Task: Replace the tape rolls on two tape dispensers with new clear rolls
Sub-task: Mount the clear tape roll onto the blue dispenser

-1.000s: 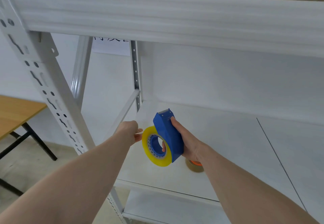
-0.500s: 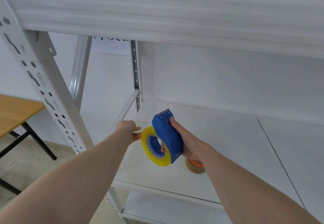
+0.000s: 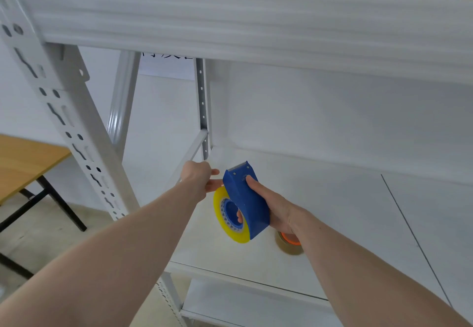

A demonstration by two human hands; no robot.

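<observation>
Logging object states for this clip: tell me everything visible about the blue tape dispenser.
The blue tape dispenser looks like moulded plastic, with a serrated metal cutter at its top end. It is held tilted above the white shelf, in the right hand. A yellowish tape roll sits on its blue hub. The left hand has its fingertips at the roll's upper edge.

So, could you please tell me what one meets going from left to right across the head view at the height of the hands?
wooden table → slotted shelf post → left hand → yellowish tape roll → blue dispenser → right hand → white shelf
</observation>
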